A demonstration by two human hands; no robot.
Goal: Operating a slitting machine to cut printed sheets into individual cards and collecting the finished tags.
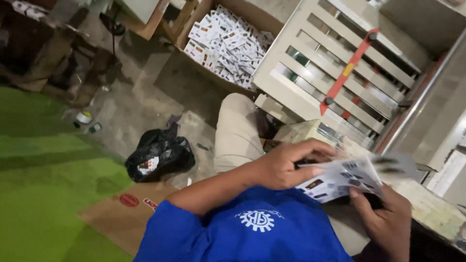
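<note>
Near: your blue sleeve (242, 228) | left hand (284, 167) fingers curled over stack of printed cards (340, 179), right hand (386, 221) gripping it from below, at your lap | far: cardboard box (228, 41) holds many similar cards; sorting looks early, most remain

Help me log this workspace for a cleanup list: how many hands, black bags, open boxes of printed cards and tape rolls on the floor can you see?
Hands: 2, left hand and right hand, both on a fanned stack of printed cards
Black plastic bag: 1
Open cardboard box of cards: 1
Tape roll: 1
Total: 5
</note>
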